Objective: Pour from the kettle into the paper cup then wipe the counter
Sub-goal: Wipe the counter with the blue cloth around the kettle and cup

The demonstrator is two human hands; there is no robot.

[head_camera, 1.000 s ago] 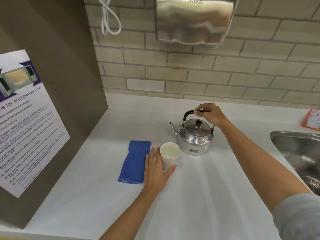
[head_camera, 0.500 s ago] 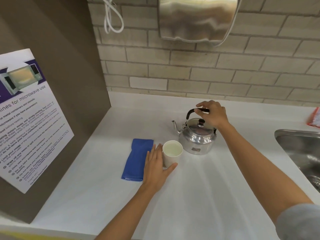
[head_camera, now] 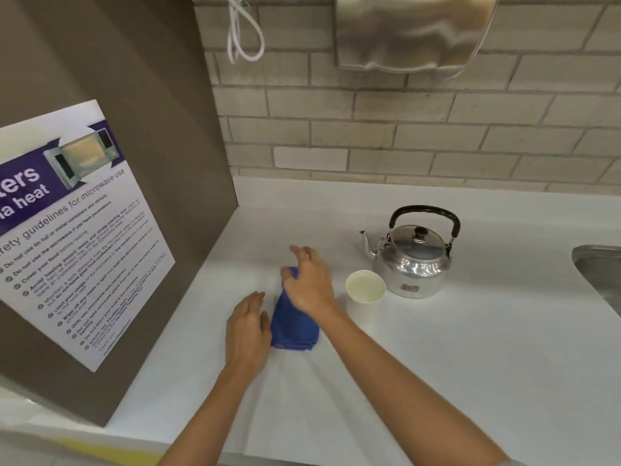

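Half looks done: centre-right, the paper cup [head_camera: 365, 286] holds liquid beside the upright kettle [head_camera: 411, 260]. Wiping the counter [head_camera: 437, 364] is left; right hand [head_camera: 311, 284] spreads loosely over the blue cloth [head_camera: 293, 331], left hand [head_camera: 247, 327] lies flat alongside, neither gripping.

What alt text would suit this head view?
A person's right hand lies over a folded blue cloth on a white counter, the left hand flat beside it. To the right, a white paper cup stands next to an upright silver metal kettle.
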